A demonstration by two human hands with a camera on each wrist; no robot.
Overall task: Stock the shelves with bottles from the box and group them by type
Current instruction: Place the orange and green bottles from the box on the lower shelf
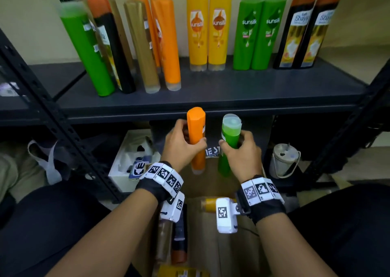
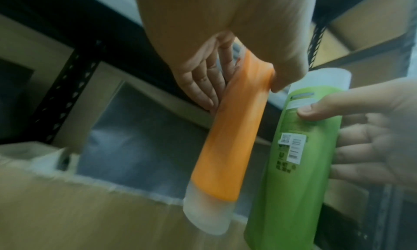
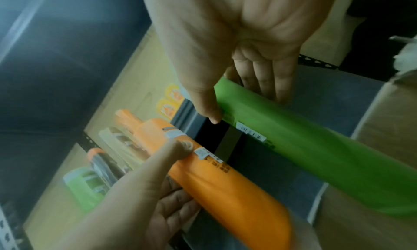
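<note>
My left hand (image 1: 182, 144) grips an orange bottle (image 1: 196, 133) around its middle, clear cap end down (image 2: 206, 216). My right hand (image 1: 242, 152) grips a green bottle (image 1: 229, 141) with its translucent cap up. Both bottles are held upright side by side above the open cardboard box (image 1: 213, 183), just below the front edge of the dark shelf (image 1: 211, 90). In the left wrist view the orange bottle (image 2: 234, 134) and the green bottle (image 2: 293, 164) are close together. The right wrist view shows the green bottle (image 3: 304, 143) and the orange bottle (image 3: 225, 179).
On the shelf stand leaning green, black, gold and orange bottles (image 1: 118, 48) at left, two yellow bottles (image 1: 207, 31), two green ones (image 1: 259, 33) and two black-and-orange ones (image 1: 304, 29) at right. More bottles (image 1: 179, 240) lie in the box. A white bucket (image 1: 283, 160) sits at lower right.
</note>
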